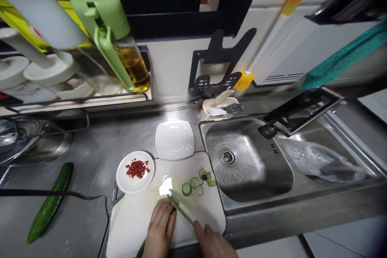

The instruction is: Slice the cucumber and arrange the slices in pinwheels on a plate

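Observation:
My left hand (160,225) is closed over a cucumber (140,250) on the white cutting board (127,221); the palm and fingers hide most of its length. In my right hand (213,242) is a knife (184,212), its handle mostly covered by the fingers. The blade lies slantwise at the cucumber's cut end, close to my left fingertips. Several thin cucumber slices (186,188) are scattered on the right part of the board. A round white plate (121,179) with small dark red pieces (137,168) overlaps the board's upper left corner.
A square white plate (174,140) sits behind the board. To the right is a steel sink (248,185) with a black faucet (282,115) and a plastic bag (323,161). Left lies a whole cucumber (50,205), crossed by a dark cord (81,195). An oil bottle (133,64) stands on the shelf.

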Demonstrator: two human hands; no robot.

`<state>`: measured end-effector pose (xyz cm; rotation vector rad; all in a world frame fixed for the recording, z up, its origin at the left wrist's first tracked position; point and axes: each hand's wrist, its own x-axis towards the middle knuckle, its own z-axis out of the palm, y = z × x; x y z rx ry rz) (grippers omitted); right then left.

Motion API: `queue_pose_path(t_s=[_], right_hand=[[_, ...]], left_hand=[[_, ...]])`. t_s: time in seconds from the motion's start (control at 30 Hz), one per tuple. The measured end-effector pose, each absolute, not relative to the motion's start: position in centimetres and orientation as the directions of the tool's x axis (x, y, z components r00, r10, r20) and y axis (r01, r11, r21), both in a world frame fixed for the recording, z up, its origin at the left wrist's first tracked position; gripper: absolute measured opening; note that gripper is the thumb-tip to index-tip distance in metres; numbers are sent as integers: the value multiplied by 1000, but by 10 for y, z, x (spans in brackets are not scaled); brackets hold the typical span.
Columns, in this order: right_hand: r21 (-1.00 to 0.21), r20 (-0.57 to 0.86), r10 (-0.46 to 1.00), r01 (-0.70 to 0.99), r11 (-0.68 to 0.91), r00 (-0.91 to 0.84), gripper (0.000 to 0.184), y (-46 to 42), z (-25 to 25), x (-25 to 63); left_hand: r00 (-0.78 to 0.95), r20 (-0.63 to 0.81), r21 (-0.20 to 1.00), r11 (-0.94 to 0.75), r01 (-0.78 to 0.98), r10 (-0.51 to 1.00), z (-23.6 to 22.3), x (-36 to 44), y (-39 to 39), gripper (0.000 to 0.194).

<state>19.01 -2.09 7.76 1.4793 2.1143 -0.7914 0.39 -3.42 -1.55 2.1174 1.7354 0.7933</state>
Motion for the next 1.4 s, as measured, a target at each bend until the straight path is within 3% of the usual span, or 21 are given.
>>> queue_pose_path(t_s=[0.77,1.1,1.4], right_hand=[[-201,-616,715,943,264,-331,51,-9,69,173],[-207,-493,794,934,290,-356,44,-11,49,166],[-193,-542,776,946,259,-323,45,-10,50,162]], left_hand=[[145,215,539,-241,807,966,-17,3,-34,24],[119,183,561,-203,802,976,-18,4,-35,26],[140,196,570,-229,789,971,-18,1,-34,25]])
